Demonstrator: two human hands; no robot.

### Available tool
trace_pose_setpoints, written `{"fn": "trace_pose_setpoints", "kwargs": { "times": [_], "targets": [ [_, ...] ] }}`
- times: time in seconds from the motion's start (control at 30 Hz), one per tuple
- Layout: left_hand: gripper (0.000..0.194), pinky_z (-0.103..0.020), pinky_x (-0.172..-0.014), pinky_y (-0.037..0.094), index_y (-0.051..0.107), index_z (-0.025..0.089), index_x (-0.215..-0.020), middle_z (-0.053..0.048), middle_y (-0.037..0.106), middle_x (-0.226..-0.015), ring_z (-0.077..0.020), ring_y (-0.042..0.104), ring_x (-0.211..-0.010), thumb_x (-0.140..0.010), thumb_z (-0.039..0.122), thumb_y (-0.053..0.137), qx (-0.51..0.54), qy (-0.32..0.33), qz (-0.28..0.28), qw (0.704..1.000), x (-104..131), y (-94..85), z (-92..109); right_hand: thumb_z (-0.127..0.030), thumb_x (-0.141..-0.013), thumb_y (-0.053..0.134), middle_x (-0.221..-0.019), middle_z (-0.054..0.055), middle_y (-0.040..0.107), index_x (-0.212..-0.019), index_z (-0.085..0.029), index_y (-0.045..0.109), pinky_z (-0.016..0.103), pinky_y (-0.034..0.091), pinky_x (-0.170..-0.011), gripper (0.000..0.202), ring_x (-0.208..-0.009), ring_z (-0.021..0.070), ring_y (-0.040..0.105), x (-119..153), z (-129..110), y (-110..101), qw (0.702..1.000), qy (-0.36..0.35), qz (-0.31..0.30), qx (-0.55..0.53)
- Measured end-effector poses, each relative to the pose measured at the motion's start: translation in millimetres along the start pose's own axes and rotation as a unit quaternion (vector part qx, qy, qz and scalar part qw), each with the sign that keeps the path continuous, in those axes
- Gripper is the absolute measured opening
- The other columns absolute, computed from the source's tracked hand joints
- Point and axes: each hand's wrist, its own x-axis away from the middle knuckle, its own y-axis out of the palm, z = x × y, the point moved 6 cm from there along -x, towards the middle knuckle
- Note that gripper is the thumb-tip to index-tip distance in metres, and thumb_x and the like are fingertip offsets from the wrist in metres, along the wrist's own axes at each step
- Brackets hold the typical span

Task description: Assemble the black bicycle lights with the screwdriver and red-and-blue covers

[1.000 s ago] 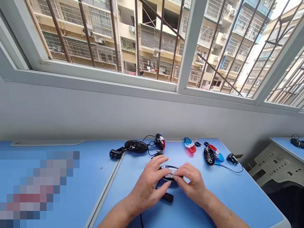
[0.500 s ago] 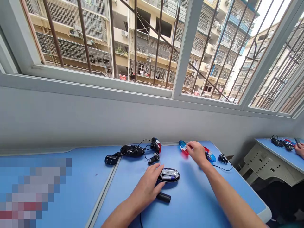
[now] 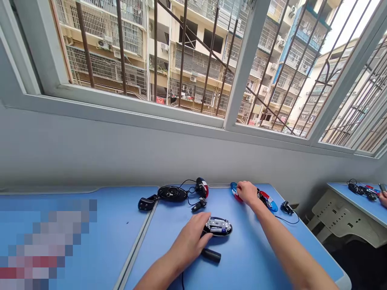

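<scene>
Oval housing (image 3: 220,226) shows open at lower centre, now steadied only by the left hand (image 3: 193,233), its grip clamped on one end. The right hand (image 3: 248,192) has moved to the blue-and-red shell (image 3: 234,190), right of centre; whether its grip has closed, I cannot tell.

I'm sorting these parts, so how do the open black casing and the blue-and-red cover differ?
The open black casing has a silvery inside; the blue-and-red cover is brightly coloured.
The left hand holds the casing; the right hand partly hides the cover.
The cover is nearer the wall; the casing is farther from it.
Shared: each has a hand at it.
</scene>
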Motion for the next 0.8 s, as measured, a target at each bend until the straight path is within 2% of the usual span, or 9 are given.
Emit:
{"fn": "trace_pose_setpoints", "kwargs": {
  "times": [0.1, 0.2, 0.3, 0.4, 0.5, 0.57, 0.67, 0.8],
  "targets": [
    [0.047, -0.046, -0.099, 0.047, 0.057, 0.018, -0.123, -0.015, 0.061, -0.126, -0.0309, 0.057, -0.117, -0.076, 0.015, 0.058, -0.006, -0.016, -0.017, 1.000, 0, -4.3, 6, -0.025, -0.093, 0.054, -0.105, 0.007, 0.066, -0.102, -0.017, 0.065, 0.039, 0.051, -0.084, 0.016, -0.098, 0.0207, 0.062, 4, -1, -9, 0.999, -0.011, 0.024, -0.033],
    [0.053, -0.048, -0.102, 0.044, 0.053, 0.016, -0.128, -0.017, 0.057, -0.132, -0.0319, 0.053, -0.122, -0.076, 0.014, 0.058, -0.014, -0.027, -0.022, 0.999, 0, -4.7, 6, -0.016, -0.090, 0.050, -0.093, 0.006, 0.070, -0.090, -0.019, 0.069, 0.035, 0.049, -0.083, 0.019, -0.096, 0.0222, 0.063, 19, -7, -21, 0.994, -0.041, 0.053, -0.089],
    [0.055, -0.048, -0.102, 0.043, 0.052, 0.017, -0.129, -0.017, 0.057, -0.133, -0.0318, 0.053, -0.123, -0.075, 0.013, 0.059, -0.008, -0.028, -0.017, 0.999, 0, -2.9, 3, -0.023, -0.089, 0.053, -0.094, 0.005, 0.071, -0.096, -0.020, 0.069, 0.032, 0.051, -0.080, 0.018, -0.089, 0.0192, 0.066, 47, -18, -23, 0.980, -0.099, 0.043, -0.165],
    [0.053, -0.047, -0.101, 0.045, 0.055, 0.020, -0.126, -0.014, 0.061, -0.128, -0.0296, 0.056, -0.118, -0.074, 0.011, 0.060, 0.009, -0.022, -0.008, 1.000, 1, -2.3, -1, -0.033, -0.083, 0.063, -0.109, 0.006, 0.070, -0.114, -0.021, 0.063, 0.029, 0.055, -0.075, 0.033, -0.096, 0.0191, 0.066, 78, -27, -12, 0.960, -0.153, -0.004, -0.236],
    [0.054, -0.045, -0.100, 0.045, 0.056, 0.021, -0.124, -0.012, 0.063, -0.125, -0.0274, 0.058, -0.115, -0.071, 0.009, 0.059, 0.024, -0.035, -0.011, 0.999, 0, -3.6, -4, -0.039, -0.074, 0.074, -0.122, 0.010, 0.064, -0.127, -0.022, 0.055, 0.035, 0.056, -0.081, 0.059, -0.109, 0.0237, 0.062, 102, -31, 7, 0.921, -0.186, -0.077, -0.334],
    [0.055, -0.043, -0.099, 0.045, 0.056, 0.019, -0.124, -0.011, 0.063, -0.123, -0.0264, 0.059, -0.113, -0.070, 0.008, 0.059, 0.034, -0.054, -0.018, 0.998, 0, -5.5, -4, -0.040, -0.069, 0.078, -0.123, 0.011, 0.063, -0.129, -0.023, 0.054, 0.040, 0.053, -0.087, 0.067, -0.110, 0.0266, 0.061, 110, -32, 18, 0.906, -0.196, -0.103, -0.361],
    [0.057, -0.040, -0.094, 0.048, 0.056, 0.017, -0.124, -0.011, 0.064, -0.118, -0.0259, 0.060, -0.106, -0.067, 0.011, 0.062, 0.048, -0.082, -0.037, 0.995, -1, -8.6, -2, -0.035, -0.069, 0.079, -0.116, 0.010, 0.066, -0.125, -0.023, 0.057, 0.043, 0.051, -0.089, 0.062, -0.104, 0.0273, 0.062, 116, -36, 25, 0.915, -0.224, -0.085, -0.324],
    [0.057, -0.038, -0.090, 0.049, 0.057, 0.020, -0.122, -0.007, 0.064, -0.113, -0.0255, 0.060, -0.102, -0.067, 0.014, 0.064, 0.044, -0.087, -0.049, 0.994, -1, -12.4, 3, -0.027, -0.076, 0.073, -0.106, 0.008, 0.069, -0.123, -0.024, 0.058, 0.038, 0.053, -0.078, 0.049, -0.094, 0.0243, 0.063, 121, -43, 22, 0.910, -0.290, -0.037, -0.293]
  ]
}}
